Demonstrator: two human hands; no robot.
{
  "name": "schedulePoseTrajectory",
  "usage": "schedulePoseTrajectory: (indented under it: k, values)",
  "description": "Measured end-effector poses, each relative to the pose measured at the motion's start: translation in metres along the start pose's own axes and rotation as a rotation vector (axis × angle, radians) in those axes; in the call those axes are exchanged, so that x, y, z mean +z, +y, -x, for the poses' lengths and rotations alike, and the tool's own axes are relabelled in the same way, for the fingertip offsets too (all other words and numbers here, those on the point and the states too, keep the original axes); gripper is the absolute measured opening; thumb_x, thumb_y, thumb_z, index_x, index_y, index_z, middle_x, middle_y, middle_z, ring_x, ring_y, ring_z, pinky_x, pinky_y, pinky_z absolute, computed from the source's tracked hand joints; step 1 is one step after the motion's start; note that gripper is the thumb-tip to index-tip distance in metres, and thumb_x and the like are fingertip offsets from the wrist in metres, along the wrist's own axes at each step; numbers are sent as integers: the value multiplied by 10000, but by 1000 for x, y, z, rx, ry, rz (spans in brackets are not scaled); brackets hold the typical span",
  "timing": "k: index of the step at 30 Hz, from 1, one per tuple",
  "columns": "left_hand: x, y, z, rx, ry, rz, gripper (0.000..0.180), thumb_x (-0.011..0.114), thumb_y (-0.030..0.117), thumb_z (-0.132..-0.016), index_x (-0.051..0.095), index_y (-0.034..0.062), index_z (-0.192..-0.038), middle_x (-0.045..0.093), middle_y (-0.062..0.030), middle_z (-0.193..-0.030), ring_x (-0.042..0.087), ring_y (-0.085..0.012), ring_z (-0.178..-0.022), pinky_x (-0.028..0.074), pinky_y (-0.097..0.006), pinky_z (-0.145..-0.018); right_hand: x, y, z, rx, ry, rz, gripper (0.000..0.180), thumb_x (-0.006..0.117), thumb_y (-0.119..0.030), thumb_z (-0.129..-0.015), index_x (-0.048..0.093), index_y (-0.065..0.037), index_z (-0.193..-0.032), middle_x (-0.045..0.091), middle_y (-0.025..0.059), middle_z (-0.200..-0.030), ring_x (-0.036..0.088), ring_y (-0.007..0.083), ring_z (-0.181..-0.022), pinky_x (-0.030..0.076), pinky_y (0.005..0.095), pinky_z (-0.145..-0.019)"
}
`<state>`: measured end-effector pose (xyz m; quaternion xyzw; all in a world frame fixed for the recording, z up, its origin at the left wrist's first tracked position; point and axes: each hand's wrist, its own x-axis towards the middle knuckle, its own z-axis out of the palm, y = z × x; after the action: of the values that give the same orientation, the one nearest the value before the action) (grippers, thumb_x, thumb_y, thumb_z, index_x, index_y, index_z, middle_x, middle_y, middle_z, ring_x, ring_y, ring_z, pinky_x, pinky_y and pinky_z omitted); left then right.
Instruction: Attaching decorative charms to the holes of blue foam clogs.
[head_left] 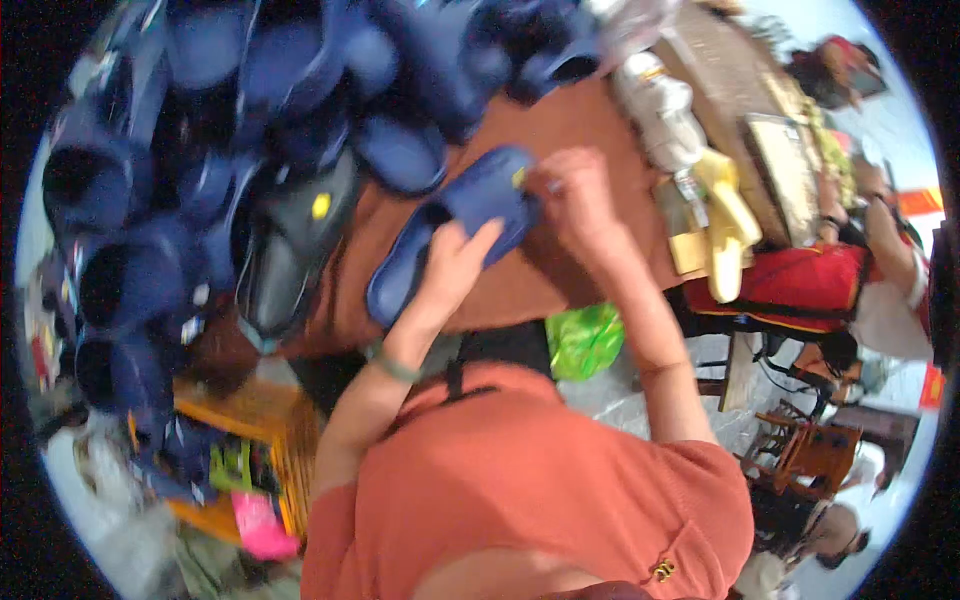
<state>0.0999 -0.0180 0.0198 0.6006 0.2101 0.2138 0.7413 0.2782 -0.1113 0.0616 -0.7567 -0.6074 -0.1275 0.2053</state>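
Observation:
A dark blue slide slipper (500, 195) with a small yellow mark near its toe lies slantwise over the brown tabletop. My left hand (455, 265) grips it at the middle, thumb across the strap area and the other fingers partly hidden. Close beside the toe end, my right hand (575, 195) is closed with curled fingers; whatever may be in them is hidden and blurred. To the left rests a black slipper (285, 265) with a yellow oval mark. Another blue slipper (400, 155) sits just beyond the one I hold.
Many blue slippers (130, 280) are heaped along the left and far side. At right stand white shoes (660, 115) and a pale yellow slipper (730, 220). Below the table's near edge is a green plastic bag (585, 342); a wooden shelf (290, 430) stands lower left. Other people work at right.

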Motion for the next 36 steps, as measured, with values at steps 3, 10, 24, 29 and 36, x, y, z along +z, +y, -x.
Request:
schedulePoseTrajectory:
  k: [3,10,24,29,36]
  values:
    - [1,8,0,-39,16,33,167,603,157,-865,657,6,-908,643,-19,-878,578,-93,-779,459,-260,-722,7,13,-5,82,-41,-309,162,713,-171,-692,682,-83,-823,632,111,-842,574,296,-862,449,412,-789]
    - [-1,2,0,-97,-13,-24,244,595,167,-857,630,-61,-937,636,-66,-892,575,-139,-798,455,-291,-745,31,9,14,171,92,-315,170,707,-222,-719,692,-93,-828,623,69,-792,550,268,-794,445,384,-731]
    - [-1,4,-4,-114,32,-66,207,623,145,-854,640,-3,-998,640,-25,-938,585,-106,-812,468,-266,-748,47,-15,27,375,392,-209,196,699,-223,-725,679,-88,-865,646,106,-830,578,296,-760,428,422,-714]
    - [-4,-1,-3,-70,21,1,151,609,131,-866,653,3,-934,646,-35,-900,591,-108,-792,473,-268,-722,14,34,78,763,660,-658,189,620,-167,-865,656,-5,-954,656,47,-892,596,129,-846,474,266,-756]
    - [-1,5,-3,-75,23,34,146,616,142,-865,651,8,-914,646,-42,-882,592,-112,-781,474,-267,-720,19,48,124,938,588,-712,216,622,-183,-874,662,11,-960,644,3,-839,555,51,-738,465,218,-668]
